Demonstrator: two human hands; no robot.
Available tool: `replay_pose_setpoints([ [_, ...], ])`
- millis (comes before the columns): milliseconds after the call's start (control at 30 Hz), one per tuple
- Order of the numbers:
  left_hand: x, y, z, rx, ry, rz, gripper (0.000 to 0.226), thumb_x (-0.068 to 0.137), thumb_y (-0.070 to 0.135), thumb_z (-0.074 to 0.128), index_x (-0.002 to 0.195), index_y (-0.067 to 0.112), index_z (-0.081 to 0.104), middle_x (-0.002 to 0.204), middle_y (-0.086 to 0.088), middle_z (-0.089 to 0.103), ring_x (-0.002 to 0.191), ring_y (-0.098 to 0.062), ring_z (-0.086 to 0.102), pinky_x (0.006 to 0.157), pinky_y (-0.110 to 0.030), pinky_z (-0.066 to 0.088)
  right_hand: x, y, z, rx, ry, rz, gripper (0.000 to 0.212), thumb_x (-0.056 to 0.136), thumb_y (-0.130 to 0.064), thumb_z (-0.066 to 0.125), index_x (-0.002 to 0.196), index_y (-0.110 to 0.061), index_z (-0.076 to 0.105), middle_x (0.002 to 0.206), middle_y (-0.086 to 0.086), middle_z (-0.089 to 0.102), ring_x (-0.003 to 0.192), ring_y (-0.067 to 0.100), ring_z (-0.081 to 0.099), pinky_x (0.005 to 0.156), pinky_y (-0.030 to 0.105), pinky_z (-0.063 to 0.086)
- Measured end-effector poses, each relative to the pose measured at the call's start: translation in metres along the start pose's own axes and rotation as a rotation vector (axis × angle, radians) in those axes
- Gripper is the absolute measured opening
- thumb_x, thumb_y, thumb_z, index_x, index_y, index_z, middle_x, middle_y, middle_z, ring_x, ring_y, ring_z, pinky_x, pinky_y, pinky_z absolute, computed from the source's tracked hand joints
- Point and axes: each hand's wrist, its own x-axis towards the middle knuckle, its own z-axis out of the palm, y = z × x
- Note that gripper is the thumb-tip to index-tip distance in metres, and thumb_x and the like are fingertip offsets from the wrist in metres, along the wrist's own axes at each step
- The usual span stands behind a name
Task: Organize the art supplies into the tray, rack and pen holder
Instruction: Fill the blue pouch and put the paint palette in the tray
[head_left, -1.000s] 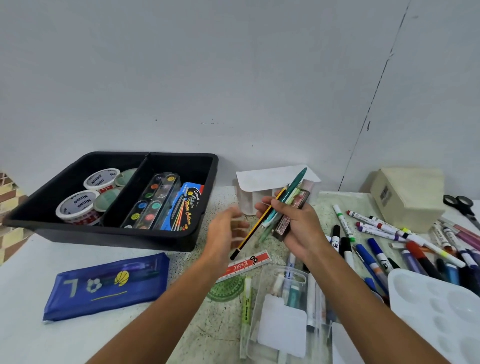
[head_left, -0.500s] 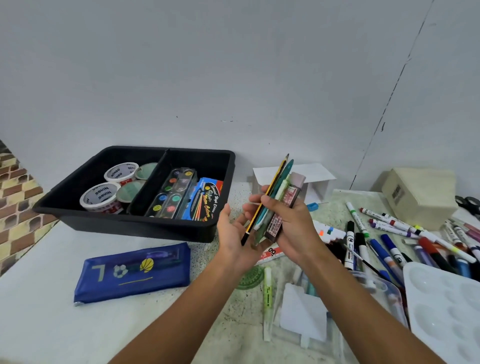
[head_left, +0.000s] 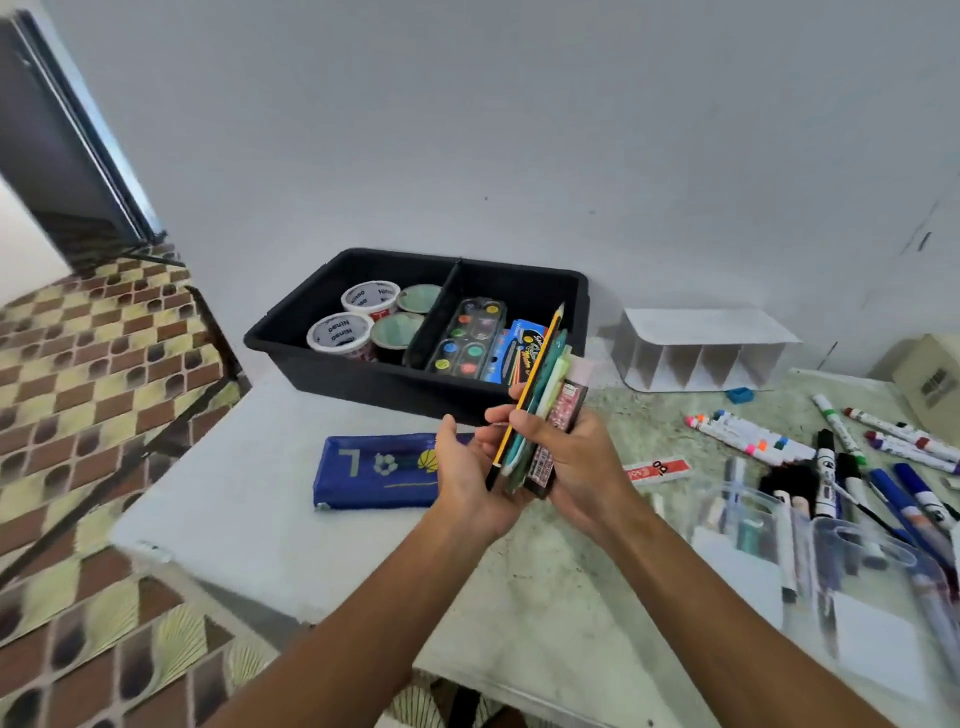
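Right hand (head_left: 576, 462) grips bundle of pens and pencil (head_left: 535, 410), fingers curled round it, tips pointing 12 o'clock. Left hand (head_left: 467, 483), apart second ago, now cups bundle's lower ends, fingers relaxed, squaring it. View swung left: black tray (head_left: 322, 332) at 11 o'clock, white rack (head_left: 696, 353) at 2 o'clock. Bundle likely tray-bound.
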Motion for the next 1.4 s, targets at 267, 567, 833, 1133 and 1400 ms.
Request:
replay_pose_setpoints([
  [267,-0.008,0.087,-0.091,0.816,0.179,0.633,0.019,0.095,0.029,0.054,0.097,0.012,0.062,0.086,-0.008,0.069,0.080,-0.022,0.061,0.075,-0.036,0.049,0.018,0.029,0.040,-0.076,-0.039,0.057,0.016,0.093,0.004,0.052,0.106,-0.002,0.058,0.092,0.020,0.070,0.081,0.033,0.069,0.077,0.045,0.059],
  [567,0.006,0.145,-0.173,2.209,-0.077,0.816,0.052,0.083,0.046,0.068,0.130,0.025,0.058,0.145,0.004,0.042,0.138,-0.018,0.024,0.109,-0.032,0.029,0.021,0.050,0.039,-0.186,-0.016,0.173,0.017,0.094,0.003,0.052,0.110,0.000,0.056,0.093,0.019,0.071,0.081,0.031,0.071,0.076,0.042,0.059],
  [833,0.009,0.145,-0.170,2.328,-0.122,0.968,0.039,0.098,0.043,0.044,0.113,0.019,0.071,0.134,-0.005,0.057,0.133,-0.028,0.040,0.106,-0.041,0.040,0.019,0.055,0.035,-0.182,-0.027,0.233,0.020,0.093,0.002,0.054,0.112,0.001,0.057,0.101,0.026,0.069,0.085,0.035,0.070,0.078,0.044,0.059],
  [1133,0.000,0.146,-0.145,2.285,-0.281,1.219,0.048,0.079,0.000,0.072,0.117,0.016,0.046,0.097,-0.012,0.068,0.058,-0.023,0.061,0.049,-0.021,0.045,0.024,0.048,0.044,-0.169,-0.061,0.193,0.020,0.094,0.002,0.052,0.114,-0.001,0.055,0.099,0.022,0.070,0.090,0.036,0.070,0.079,0.044,0.059],
  [1400,0.006,0.153,-0.128,2.282,-0.280,1.131,0.044,0.084,-0.002,0.060,0.126,0.010,0.060,0.135,-0.014,0.055,0.104,-0.036,0.062,0.084,-0.037,0.052,0.032,0.047,0.055,-0.104,-0.061,0.107,0.020,0.094,0.003,0.051,0.113,-0.002,0.056,0.097,0.022,0.071,0.091,0.035,0.070,0.085,0.044,0.056],
])
